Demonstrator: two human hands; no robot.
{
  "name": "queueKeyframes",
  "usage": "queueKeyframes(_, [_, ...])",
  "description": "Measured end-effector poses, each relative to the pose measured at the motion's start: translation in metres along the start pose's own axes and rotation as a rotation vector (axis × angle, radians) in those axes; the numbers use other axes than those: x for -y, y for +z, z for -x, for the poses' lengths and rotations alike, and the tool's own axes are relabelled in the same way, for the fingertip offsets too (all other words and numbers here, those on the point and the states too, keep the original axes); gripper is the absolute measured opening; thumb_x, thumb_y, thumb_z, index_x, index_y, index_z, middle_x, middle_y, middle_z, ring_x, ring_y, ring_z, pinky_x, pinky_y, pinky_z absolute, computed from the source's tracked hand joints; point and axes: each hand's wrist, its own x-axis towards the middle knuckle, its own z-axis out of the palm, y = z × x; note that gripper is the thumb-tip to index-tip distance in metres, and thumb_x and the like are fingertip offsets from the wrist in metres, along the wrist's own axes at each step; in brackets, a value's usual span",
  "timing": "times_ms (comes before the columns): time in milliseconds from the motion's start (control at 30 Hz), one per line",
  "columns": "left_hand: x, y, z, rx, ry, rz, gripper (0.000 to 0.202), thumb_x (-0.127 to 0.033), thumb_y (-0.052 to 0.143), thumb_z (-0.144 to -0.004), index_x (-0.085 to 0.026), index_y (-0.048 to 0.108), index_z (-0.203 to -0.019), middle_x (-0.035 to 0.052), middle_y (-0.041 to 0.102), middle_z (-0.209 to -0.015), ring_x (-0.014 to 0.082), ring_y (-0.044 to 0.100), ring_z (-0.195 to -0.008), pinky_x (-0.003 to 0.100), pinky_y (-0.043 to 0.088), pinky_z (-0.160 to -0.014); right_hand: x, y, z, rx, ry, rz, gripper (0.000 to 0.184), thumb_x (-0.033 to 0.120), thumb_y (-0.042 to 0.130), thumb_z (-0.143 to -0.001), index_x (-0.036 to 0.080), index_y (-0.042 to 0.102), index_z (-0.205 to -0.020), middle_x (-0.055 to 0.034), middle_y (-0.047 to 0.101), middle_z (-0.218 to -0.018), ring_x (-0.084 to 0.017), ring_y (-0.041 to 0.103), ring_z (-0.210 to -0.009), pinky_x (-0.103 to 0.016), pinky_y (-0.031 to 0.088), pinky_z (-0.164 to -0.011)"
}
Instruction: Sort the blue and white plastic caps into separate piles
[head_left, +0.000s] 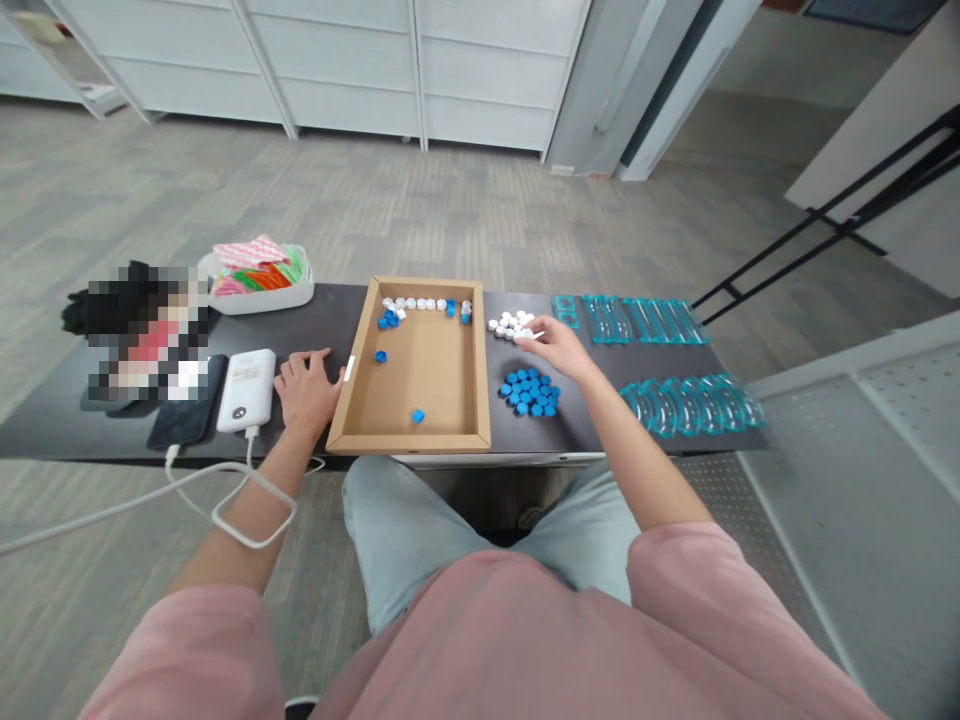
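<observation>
My right hand (559, 346) is at the near right side of a heap of white hexagonal pieces (507, 323), thumb and fingers pinched on a white piece at its edge. Just below that hand lies a cluster of blue hexagonal pieces (529, 391). A shallow cardboard tray (409, 443) stands between my hands. White pieces (421, 304) line its far edge, with a few blue ones among them. Inside it, one blue piece (418, 416) lies near the front and another (381, 356) at the left. My left hand (306, 390) rests on the table, fingers spread, beside the tray's left wall.
Clear teal-edged plastic parts (664, 322) lie in rows at the right, with curved ones (690, 405) nearer me. On the left are a white power bank (247, 390) with a cable (247, 470), a dark phone (191, 415) and a white bin (262, 298) of colourful items.
</observation>
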Motion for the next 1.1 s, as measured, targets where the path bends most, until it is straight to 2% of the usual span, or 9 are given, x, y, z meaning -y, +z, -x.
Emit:
queueKeyframes(100, [-0.003, 0.001, -0.001, -0.002, -0.029, -0.018, 0.062, -0.035, 0.035, -0.113, -0.008, 0.054, -0.165, 0.0279, 0.051, -0.158, 0.0433, 0.05, -0.148, 0.054, 0.039, -0.123, -0.036, -0.029, 0.015, -0.129, 0.133, -0.145, 0.042, 0.042, 0.092, -0.071, 0.027, 0.059, -0.093, -0.0037, 0.078, -0.097, -0.022, 0.076, -0.082, -0.036, 0.062, -0.078])
queueKeyframes(233, [-0.004, 0.004, -0.003, -0.006, -0.04, -0.031, 0.061, -0.036, 0.035, -0.114, -0.009, 0.054, -0.165, 0.0277, 0.051, -0.158, 0.0426, 0.05, -0.147, 0.054, 0.04, -0.123, -0.066, -0.043, 0.027, -0.193, 0.197, -0.134, 0.045, 0.045, 0.093, -0.073, 0.029, 0.054, -0.091, -0.0022, 0.075, -0.087, -0.02, 0.071, -0.071, -0.035, 0.058, -0.069])
queueKeyframes(333, [-0.006, 0.004, -0.003, 0.005, -0.063, -0.037, 0.063, -0.039, 0.034, -0.114, -0.009, 0.053, -0.166, 0.0267, 0.05, -0.158, 0.0431, 0.049, -0.148, 0.054, 0.039, -0.123, -0.072, -0.043, 0.025, -0.21, 0.144, 0.056, 0.039, 0.046, 0.091, -0.078, 0.027, 0.06, -0.091, -0.0007, 0.074, -0.084, -0.02, 0.066, -0.069, -0.034, 0.053, -0.066])
queueKeyframes(467, [-0.008, 0.003, -0.004, 0.025, -0.069, -0.045, 0.065, -0.04, 0.031, -0.114, -0.009, 0.052, -0.167, 0.0264, 0.049, -0.159, 0.0437, 0.048, -0.148, 0.053, 0.039, -0.124, -0.067, -0.038, 0.011, -0.177, 0.07, 0.323, 0.03, 0.038, 0.093, -0.078, 0.025, 0.07, -0.092, 0.0014, 0.072, -0.077, -0.021, 0.065, -0.074, -0.033, 0.051, -0.075])
queueKeyframes(633, [-0.007, 0.005, -0.005, 0.023, -0.068, -0.06, 0.067, -0.044, 0.031, -0.115, -0.009, 0.051, -0.168, 0.0274, 0.049, -0.159, 0.0439, 0.048, -0.147, 0.054, 0.039, -0.124, -0.07, -0.032, 0.002, -0.135, 0.084, 0.356, 0.032, 0.037, 0.089, -0.083, 0.025, 0.072, -0.107, 0.0019, 0.071, -0.078, -0.022, 0.065, -0.072, -0.035, 0.052, -0.076])
queueKeyframes(767, [-0.004, 0.009, -0.007, 0.015, -0.071, -0.063, 0.065, -0.043, 0.034, -0.114, -0.01, 0.052, -0.167, 0.0272, 0.05, -0.158, 0.0435, 0.049, -0.146, 0.055, 0.04, -0.123, -0.078, -0.028, 0.01, -0.168, 0.012, 0.378, 0.05, 0.041, 0.087, -0.084, 0.022, 0.07, -0.127, -0.0057, 0.075, -0.1, -0.025, 0.067, -0.083, -0.042, 0.058, -0.085])
queueKeyframes(867, [-0.003, 0.011, -0.008, 0.008, -0.064, -0.065, 0.065, -0.043, 0.036, -0.114, -0.01, 0.052, -0.167, 0.0274, 0.05, -0.157, 0.0433, 0.049, -0.146, 0.055, 0.041, -0.123, -0.079, -0.024, 0.016, -0.185, -0.089, 0.427, 0.06, 0.045, 0.084, -0.089, 0.022, 0.066, -0.141, -0.0172, 0.07, -0.13, -0.032, 0.069, -0.106, -0.049, 0.06, -0.1])
queueKeyframes(1000, [-0.003, 0.01, -0.008, 0.002, -0.056, -0.067, 0.064, -0.043, 0.036, -0.114, -0.009, 0.052, -0.167, 0.0279, 0.051, -0.157, 0.0434, 0.051, -0.145, 0.055, 0.041, -0.122, -0.075, -0.018, 0.007, -0.109, -0.199, 0.545, 0.069, 0.051, 0.076, -0.098, 0.025, 0.056, -0.159, -0.0214, 0.055, -0.16, -0.041, 0.053, -0.15, -0.059, 0.045, -0.126])
queueKeyframes(1100, [-0.004, 0.009, -0.008, 0.002, -0.059, -0.065, 0.064, -0.042, 0.038, -0.114, -0.009, 0.053, -0.166, 0.0279, 0.051, -0.156, 0.0438, 0.051, -0.145, 0.055, 0.041, -0.123, -0.07, -0.011, -0.01, 0.008, -0.239, 0.625, 0.082, 0.055, 0.074, -0.1, 0.02, 0.048, -0.169, -0.0215, 0.046, -0.173, -0.043, 0.041, -0.163, -0.064, 0.036, -0.133])
